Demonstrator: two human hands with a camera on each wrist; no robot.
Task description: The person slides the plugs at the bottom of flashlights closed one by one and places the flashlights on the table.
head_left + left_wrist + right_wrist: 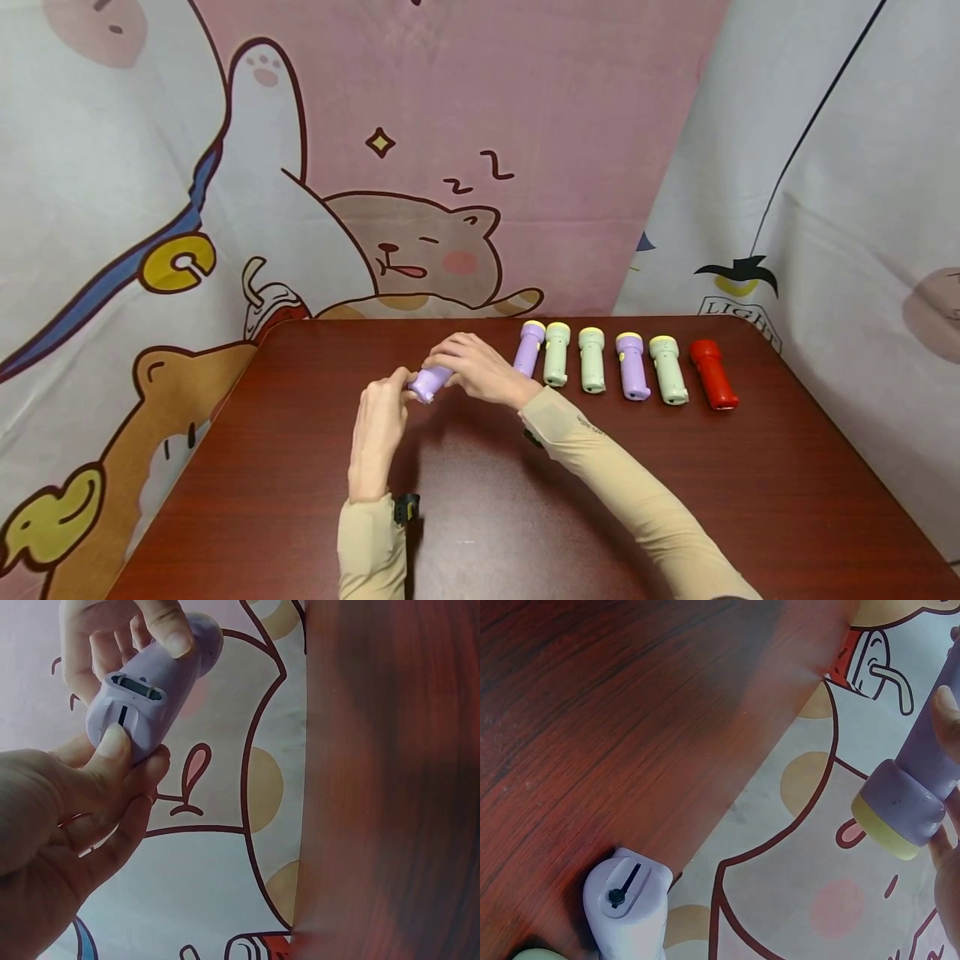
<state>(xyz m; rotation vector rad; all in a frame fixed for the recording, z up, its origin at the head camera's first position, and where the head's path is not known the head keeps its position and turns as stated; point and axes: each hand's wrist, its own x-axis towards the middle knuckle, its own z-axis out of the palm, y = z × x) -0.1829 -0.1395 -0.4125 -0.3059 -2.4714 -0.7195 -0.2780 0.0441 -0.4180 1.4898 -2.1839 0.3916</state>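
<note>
Both hands hold a purple flashlight [431,383] up over the table, left of a row of others. My left hand [381,425] pinches its tail end; in the left wrist view the thumb [112,742] presses beside a dark slot there. A small dark rectangular window shows on the body close by. Farther up, my right hand [483,367] grips the flashlight with thumb and fingers. The right wrist view shows the wider head [904,799] with its pale yellow rim, pointing downward and away from the left hand.
On the brown table [480,517], to the right, lies a row: a purple flashlight [528,350] partly behind my right wrist, several pale green flashlights [592,358], another purple flashlight [632,367] and a red flashlight [712,375] at the end. A cartoon-printed cloth [525,108] hangs behind the table.
</note>
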